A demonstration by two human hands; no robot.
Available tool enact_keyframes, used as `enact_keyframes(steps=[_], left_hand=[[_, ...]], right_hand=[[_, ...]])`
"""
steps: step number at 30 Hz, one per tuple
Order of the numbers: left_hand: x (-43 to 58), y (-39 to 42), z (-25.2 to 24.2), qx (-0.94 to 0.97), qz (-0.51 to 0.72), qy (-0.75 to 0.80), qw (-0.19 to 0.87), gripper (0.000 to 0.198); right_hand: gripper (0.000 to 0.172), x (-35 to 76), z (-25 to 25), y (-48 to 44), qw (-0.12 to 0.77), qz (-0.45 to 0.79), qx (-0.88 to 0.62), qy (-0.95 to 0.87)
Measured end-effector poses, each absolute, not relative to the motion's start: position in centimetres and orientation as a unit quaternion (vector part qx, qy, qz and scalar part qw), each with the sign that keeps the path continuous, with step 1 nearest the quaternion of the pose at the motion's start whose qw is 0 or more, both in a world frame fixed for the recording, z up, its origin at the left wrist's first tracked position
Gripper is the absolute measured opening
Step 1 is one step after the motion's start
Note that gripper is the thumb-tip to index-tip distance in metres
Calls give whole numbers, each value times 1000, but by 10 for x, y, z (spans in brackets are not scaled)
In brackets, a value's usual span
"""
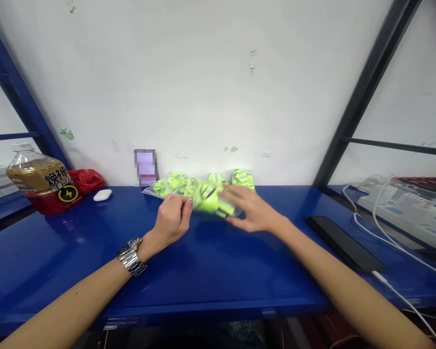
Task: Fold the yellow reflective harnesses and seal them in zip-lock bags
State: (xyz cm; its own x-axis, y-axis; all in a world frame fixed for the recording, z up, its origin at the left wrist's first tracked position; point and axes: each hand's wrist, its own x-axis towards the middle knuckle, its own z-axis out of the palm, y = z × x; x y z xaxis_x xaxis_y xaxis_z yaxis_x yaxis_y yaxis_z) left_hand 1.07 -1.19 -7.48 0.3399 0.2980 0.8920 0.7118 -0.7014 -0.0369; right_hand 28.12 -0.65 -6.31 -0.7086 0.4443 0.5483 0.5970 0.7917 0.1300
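Note:
A clear plastic bag (210,198) with fluorescent yellow-green, grey-striped fabric bunched in it is held above the table, blurred by motion. My left hand (172,217), wearing a metal watch (131,256), is closed in a pinch at the bag's left edge. Over the bag's right end is my right hand (252,207), its fingers apart and slightly smeared, the thumb low. It touches or nearly touches the plastic. Behind lie more yellow-green bundles: some on a flat clear bag (162,186) to the left, and one bundle (243,178) to the right against the wall.
On the blue table (210,271), a large drink bottle (43,179), a red plastic bag (87,180) and a white earphone case (102,195) stand left. A blurred-out purple item (146,167) leans on the wall. A black phone (343,242) with a white cable (403,293) lies right, near power strips (407,206).

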Motion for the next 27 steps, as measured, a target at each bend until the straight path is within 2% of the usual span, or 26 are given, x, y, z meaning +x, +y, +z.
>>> enact_keyframes(steps=[2, 5, 8, 10, 15, 19, 21, 23, 25, 27], left_hand=[[10, -14, -72, -780, -487, -314, 234, 19], [13, -17, -71, -842, -383, -305, 227, 16], [19, -16, -75, -888, -273, -302, 215, 53], [20, -12, -79, -901, -230, -309, 198, 65], [9, -1, -81, -912, -221, -329, 106, 58], [-2, 2, -77, -919, -233, -315, 37, 60], [-4, 4, -76, -921, -239, -307, 27, 62], [-3, 6, -76, -904, -291, -309, 53, 57], [0, 5, -74, -861, -377, -322, 115, 36], [7, 0, -73, -824, -429, -321, 183, 12]], right_hand=[[77, 266, -68, -13, 198, -92, -272, -937], [76, 261, -69, -15, 223, -44, -291, -929], [55, 274, -69, -9, 295, -33, -323, -899], [49, 285, -70, -3, 314, -41, -341, -885], [54, 289, -76, 2, 300, -93, -332, -890], [31, 281, -72, -1, 283, -144, -272, -908], [25, 278, -68, -3, 281, -149, -254, -913], [21, 275, -66, -6, 310, -109, -263, -907], [19, 270, -65, -11, 349, -10, -300, -888], [24, 260, -65, -18, 380, 134, -346, -847]])
